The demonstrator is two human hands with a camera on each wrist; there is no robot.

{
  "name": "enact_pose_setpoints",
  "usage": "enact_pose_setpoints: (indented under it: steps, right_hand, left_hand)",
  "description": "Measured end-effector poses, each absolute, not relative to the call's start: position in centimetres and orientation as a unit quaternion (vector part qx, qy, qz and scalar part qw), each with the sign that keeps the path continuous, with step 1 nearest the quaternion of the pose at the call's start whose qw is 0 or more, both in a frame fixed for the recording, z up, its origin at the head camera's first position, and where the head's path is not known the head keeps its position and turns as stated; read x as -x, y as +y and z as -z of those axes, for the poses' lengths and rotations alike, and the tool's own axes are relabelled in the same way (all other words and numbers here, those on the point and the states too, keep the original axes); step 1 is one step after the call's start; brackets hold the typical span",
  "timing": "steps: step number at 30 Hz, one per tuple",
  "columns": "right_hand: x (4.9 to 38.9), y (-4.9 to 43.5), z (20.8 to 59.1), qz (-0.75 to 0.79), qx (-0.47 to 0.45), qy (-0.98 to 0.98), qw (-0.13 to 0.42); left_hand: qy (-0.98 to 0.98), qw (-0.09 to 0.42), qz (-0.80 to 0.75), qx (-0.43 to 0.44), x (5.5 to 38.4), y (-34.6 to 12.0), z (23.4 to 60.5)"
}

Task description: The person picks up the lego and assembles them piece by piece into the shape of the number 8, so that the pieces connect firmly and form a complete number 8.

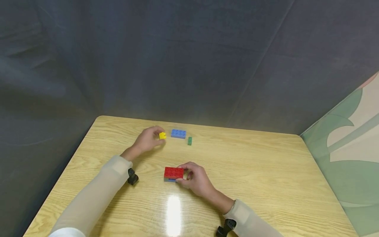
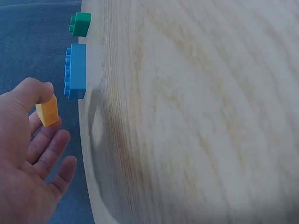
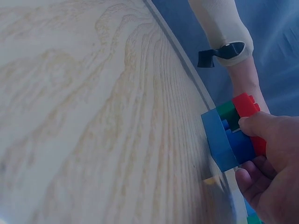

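Note:
My left hand [image 1: 146, 140] pinches a small yellow toy brick [image 1: 162, 135] between thumb and fingers, near the table's far edge. In the left wrist view the thumb lies over the brick's upper end, and the other fingers are spread loosely below. Closer in, my right hand [image 1: 197, 180] grips the right end of a brick stack. Its top is a red eight-stud brick [image 1: 173, 172]. Seen from the right wrist, a green brick [image 3: 227, 112] sits between the red one and a blue brick [image 3: 217, 142] at the bottom, with a gap beside the green.
Just right of my left hand, a loose blue brick [image 1: 178, 134] lies studs up. A small green brick [image 1: 189, 141] lies beside it. The wooden table [image 1: 251, 164] ends at a dark curtain [image 1: 183, 65] behind, and a patterned panel [image 1: 349, 148] stands at the right.

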State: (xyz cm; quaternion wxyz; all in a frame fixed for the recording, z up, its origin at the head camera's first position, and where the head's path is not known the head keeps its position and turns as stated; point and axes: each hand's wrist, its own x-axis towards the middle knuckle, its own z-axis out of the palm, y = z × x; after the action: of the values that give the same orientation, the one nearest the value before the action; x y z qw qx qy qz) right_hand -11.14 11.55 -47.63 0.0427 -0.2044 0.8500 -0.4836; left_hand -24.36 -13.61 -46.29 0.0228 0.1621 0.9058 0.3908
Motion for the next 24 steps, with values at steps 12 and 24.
enact_pose_setpoints:
  steps: [12, 24]
  right_hand:
    - [11.0, 11.6, 47.8, 0.476, 0.200, 0.855, 0.046]
    - [11.1, 11.5, 47.8, 0.474, 0.200, 0.856, 0.049]
  left_hand:
    - [0.882, 0.026, -0.439, -0.171, 23.4, -13.9, 46.3]
    - [0.844, 0.035, -0.496, -0.201, 20.7, -14.0, 44.5]
